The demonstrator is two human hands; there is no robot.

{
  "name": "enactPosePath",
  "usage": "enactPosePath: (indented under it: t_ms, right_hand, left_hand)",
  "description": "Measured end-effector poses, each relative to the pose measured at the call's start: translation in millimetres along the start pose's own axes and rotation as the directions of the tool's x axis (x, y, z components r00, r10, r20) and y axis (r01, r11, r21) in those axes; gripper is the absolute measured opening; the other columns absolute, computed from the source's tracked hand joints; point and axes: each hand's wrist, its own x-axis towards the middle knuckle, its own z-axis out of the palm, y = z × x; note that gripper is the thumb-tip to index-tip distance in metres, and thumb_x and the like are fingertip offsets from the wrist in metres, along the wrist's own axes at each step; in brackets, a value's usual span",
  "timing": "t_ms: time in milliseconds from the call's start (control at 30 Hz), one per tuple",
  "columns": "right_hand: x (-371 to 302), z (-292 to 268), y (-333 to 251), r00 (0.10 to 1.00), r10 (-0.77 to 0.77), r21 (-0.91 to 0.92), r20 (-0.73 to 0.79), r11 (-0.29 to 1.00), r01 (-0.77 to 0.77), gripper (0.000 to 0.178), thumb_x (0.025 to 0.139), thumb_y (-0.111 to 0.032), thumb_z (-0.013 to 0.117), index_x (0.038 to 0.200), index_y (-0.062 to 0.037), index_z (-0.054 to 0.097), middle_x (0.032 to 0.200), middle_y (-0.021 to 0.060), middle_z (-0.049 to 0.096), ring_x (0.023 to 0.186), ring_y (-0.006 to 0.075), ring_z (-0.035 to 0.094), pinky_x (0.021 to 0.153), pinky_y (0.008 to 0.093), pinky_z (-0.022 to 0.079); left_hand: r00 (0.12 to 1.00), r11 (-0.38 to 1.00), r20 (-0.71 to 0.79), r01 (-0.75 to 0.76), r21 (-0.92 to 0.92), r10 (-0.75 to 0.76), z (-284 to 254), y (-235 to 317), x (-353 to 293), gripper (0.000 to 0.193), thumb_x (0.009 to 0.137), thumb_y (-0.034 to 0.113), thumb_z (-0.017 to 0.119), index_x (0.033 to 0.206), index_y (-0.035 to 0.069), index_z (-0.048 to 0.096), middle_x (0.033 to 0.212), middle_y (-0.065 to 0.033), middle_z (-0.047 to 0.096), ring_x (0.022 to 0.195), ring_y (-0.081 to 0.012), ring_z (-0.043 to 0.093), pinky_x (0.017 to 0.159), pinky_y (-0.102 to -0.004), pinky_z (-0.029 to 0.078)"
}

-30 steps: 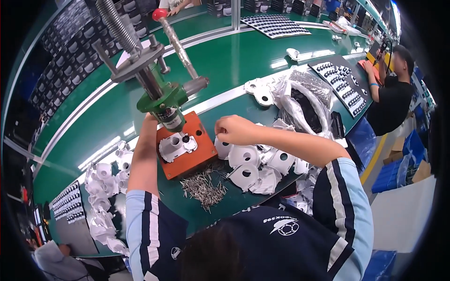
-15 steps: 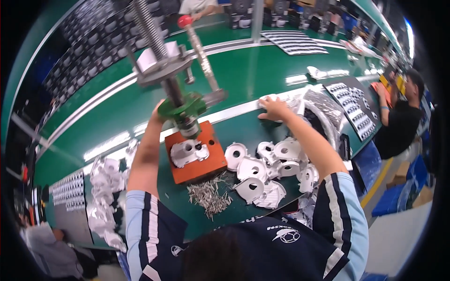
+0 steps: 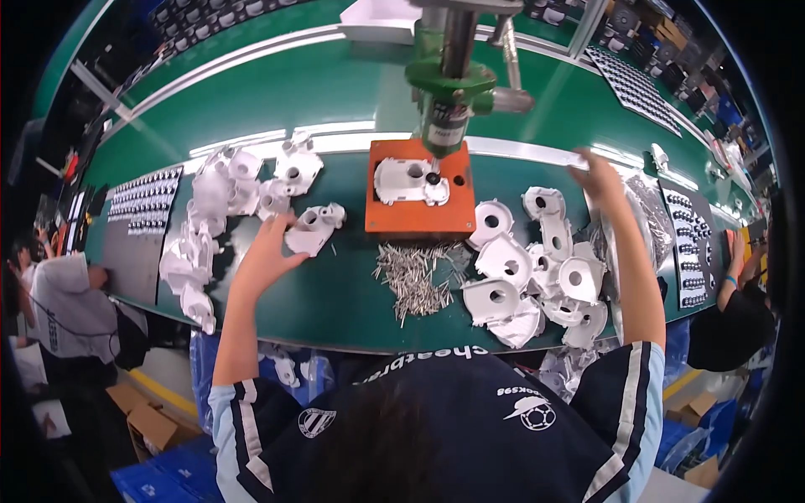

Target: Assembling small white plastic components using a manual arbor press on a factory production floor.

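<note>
My left hand is at the left of the bench, its thumb and fingers spread at the near end of a white moulded housing. Whether it presses on the part is hard to see. My right hand is raised at the right, with somewhat blurred fingers apart and nothing visible in them. Between the hands, another white housing lies flat on an orange fixture block, under a green hand press. A black round piece sits on this housing, right below the press tip.
Small metal pins are heaped before the block. White housings pile up at right, and more housings at left. Clear plastic bags lie beyond my right arm. Trays of small parts stand at both sides, near other people.
My left hand has moved from beside the press to the housing at left. My right hand has shifted right, away from the bench's far rail. The whole view has turned.
</note>
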Motion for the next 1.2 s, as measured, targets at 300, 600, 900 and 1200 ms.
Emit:
enactPosePath:
  t_ms: [300,600,900,1200]
  right_hand:
    - [39.1,53.1,109.6,0.960,0.270,-0.283,0.072,0.929,-0.239,0.047,0.076,-0.040,0.066,0.117,-0.0179,0.058,0.113,0.0167,0.060,0.111,0.0352,0.053,0.094,0.0559,0.035]
    - [16.8,27.9,85.8,0.913,0.348,-0.340,0.212,0.902,-0.265,0.056,0.073,-0.041,0.069,0.122,-0.0189,0.053,0.115,0.0127,0.060,0.111,0.0326,0.055,0.100,0.0582,0.027]
    - [15.7,23.3,71.7,0.926,0.341,-0.363,0.163,0.893,-0.265,0.058,0.071,-0.040,0.071,0.121,-0.0178,0.051,0.114,0.0133,0.060,0.109,0.0324,0.055,0.099,0.0546,0.029]
    - [5.9,23.8,71.4,0.970,0.236,-0.338,-0.063,0.909,-0.243,0.060,0.068,-0.034,0.073,0.122,-0.0194,0.051,0.115,0.0122,0.056,0.111,0.0307,0.050,0.093,0.0491,0.036]
  left_hand:
    - [0.904,0.920,-0.193,-0.392,-0.021,0.381,52.8,73.2,90.6,0.058,0.078,0.037,0.066,0.126,0.009,0.048,0.132,-0.0171,0.042,0.123,-0.0357,0.038,0.103,-0.0426,0.032]
    - [0.899,0.897,0.004,-0.437,0.062,0.438,64.2,92.9,128.5,0.046,0.076,0.040,0.068,0.111,0.011,0.059,0.128,-0.0090,0.042,0.123,-0.0325,0.036,0.100,-0.0456,0.032]
    - [0.879,0.922,0.325,-0.383,0.045,0.349,-4.2,102.8,185.1,0.036,0.074,0.032,0.071,0.094,0.006,0.058,0.094,-0.0098,0.061,0.087,-0.0189,0.058,0.075,-0.0321,0.045]
    - [0.871,0.887,0.355,-0.422,0.188,0.340,41.9,130.6,133.1,0.045,0.082,0.036,0.060,0.113,0.003,0.055,0.117,-0.0162,0.053,0.110,-0.0323,0.049,0.094,-0.0378,0.040]
